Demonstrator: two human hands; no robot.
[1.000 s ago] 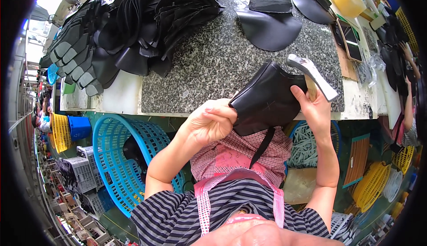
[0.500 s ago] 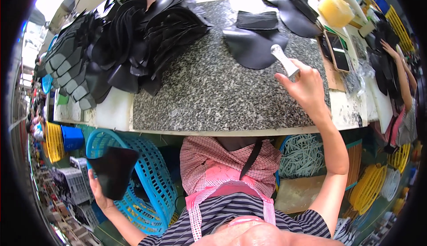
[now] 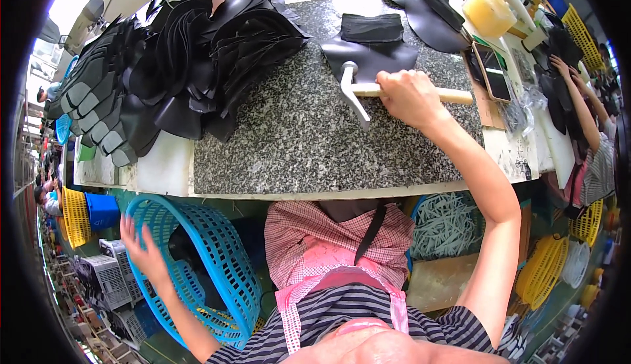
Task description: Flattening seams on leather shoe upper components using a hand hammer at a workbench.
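Observation:
Wrapped around the pale wooden handle of a hammer [image 3: 355, 101], my right hand [image 3: 409, 94] is above the speckled stone slab [image 3: 296, 147]. The hammer's metal head lies over the near edge of a black leather piece [image 3: 374, 55]. A dark folded strip [image 3: 372, 28] rests on that leather. Down at the left, my left hand [image 3: 146, 249] is empty with its fingers spread, beside the rim of a blue plastic basket [image 3: 223, 245]. Inside the basket a black piece [image 3: 187, 249] shows in part.
A large heap of black cut pieces [image 3: 197, 61] covers the table's left. More black leather [image 3: 430, 19] lies at the far right, near a tub of yellowish stuff [image 3: 490, 9] and a phone [image 3: 491, 71]. Another person's hands [image 3: 565, 68] work at the right.
The black piece has left my left hand, which is now open by the basket. My right hand has moved left and turned the hammer, so its head and handle now show.

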